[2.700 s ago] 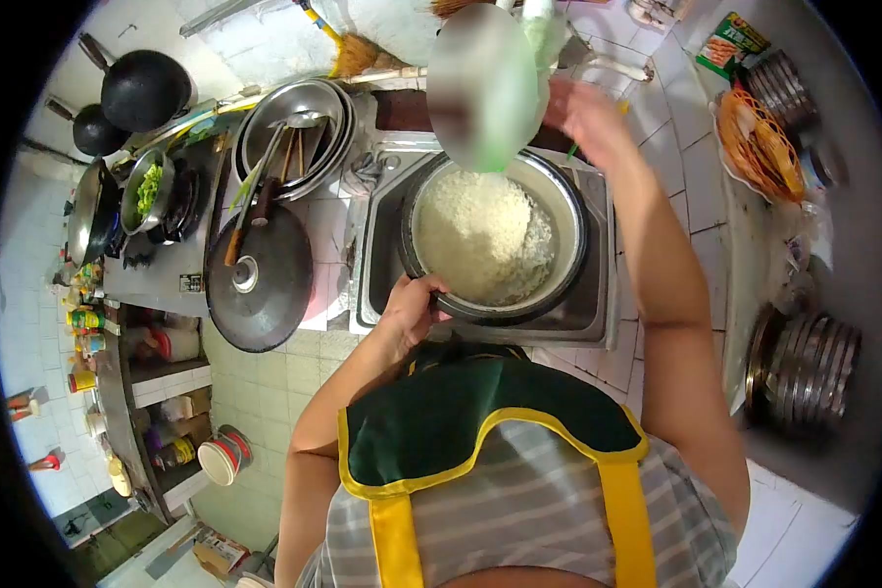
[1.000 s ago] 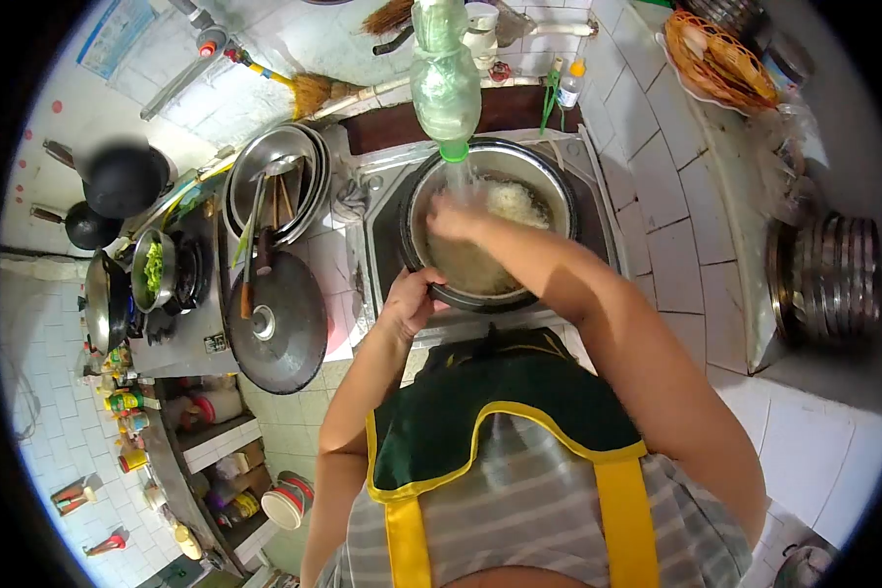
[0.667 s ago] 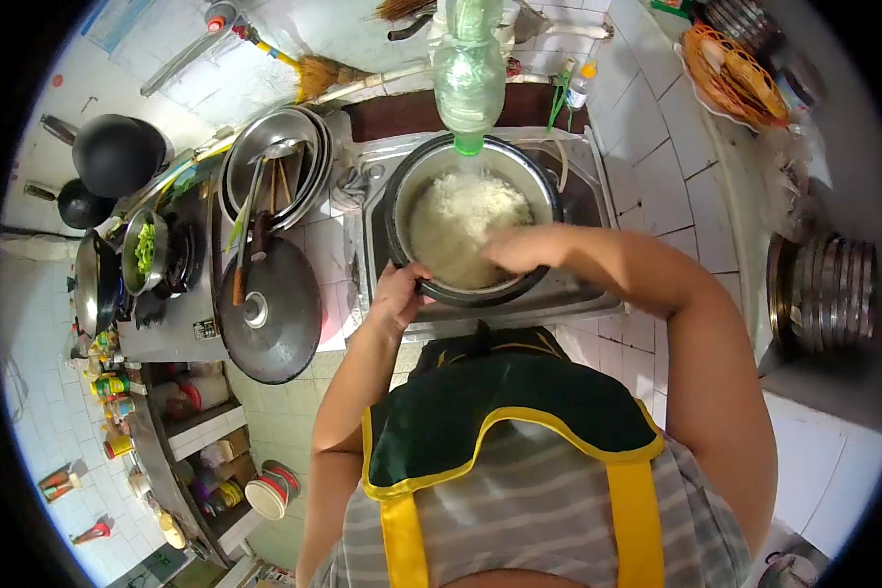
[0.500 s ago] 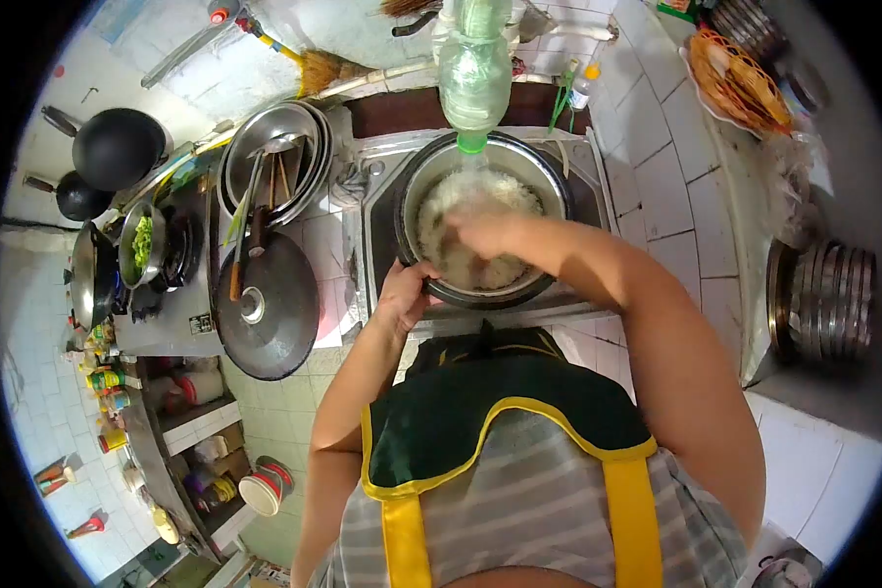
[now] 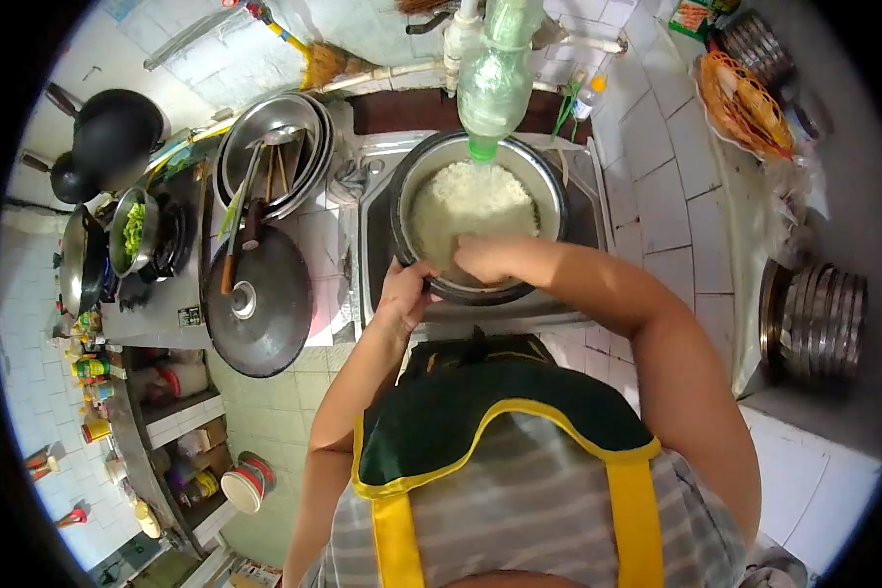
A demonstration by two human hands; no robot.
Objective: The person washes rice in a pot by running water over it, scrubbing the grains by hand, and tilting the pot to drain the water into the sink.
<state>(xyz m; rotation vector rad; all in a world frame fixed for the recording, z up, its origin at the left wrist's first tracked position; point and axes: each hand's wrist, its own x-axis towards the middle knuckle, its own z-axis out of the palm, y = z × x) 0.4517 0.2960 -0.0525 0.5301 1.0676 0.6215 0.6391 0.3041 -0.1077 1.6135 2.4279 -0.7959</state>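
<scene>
A round metal pot (image 5: 551,196) with a dark rim stands in the steel sink (image 5: 372,211). White rice grains (image 5: 478,191) lie in cloudy water inside it. My left hand (image 5: 405,291) grips the pot's near left rim. My right hand (image 5: 482,259) dips into the water at the near side, its fingertips hidden under the surface. Right above the pot hangs a green plastic bottle (image 5: 493,96), neck down, fixed at the tap.
Left of the sink are stacked metal basins (image 5: 233,147) with utensils and a large dark lid (image 5: 282,328). Further left, a pan of chopped greens (image 5: 133,230) sits on the stove. A basket (image 5: 745,108) and stacked metal pans (image 5: 821,318) stand at the right.
My right hand came down from beside the tap into the pot and has moved about in the rice and water. My left hand has stayed on the rim. The view has shifted slightly.
</scene>
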